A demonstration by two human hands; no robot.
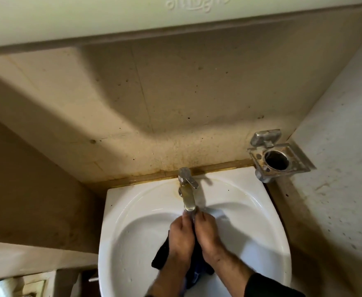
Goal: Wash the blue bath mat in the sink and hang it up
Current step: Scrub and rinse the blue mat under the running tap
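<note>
The sink (132, 211) is glossy white with rusty yellow stains around the dull silver tap (186, 189). The bath mat (194, 277) looks dark blue, almost black. The wall (154, 93) is speckled beige.

At twelve o'clock the tarnished metal tap (187, 192) blocks your reach; the white ceramic basin (132, 232) lies open at nine and three.

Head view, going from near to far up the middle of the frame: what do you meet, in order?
Blue bath mat hanging low in the sink → left hand and right hand gripping it together → tap spout → tap lever → stained wall.
</note>
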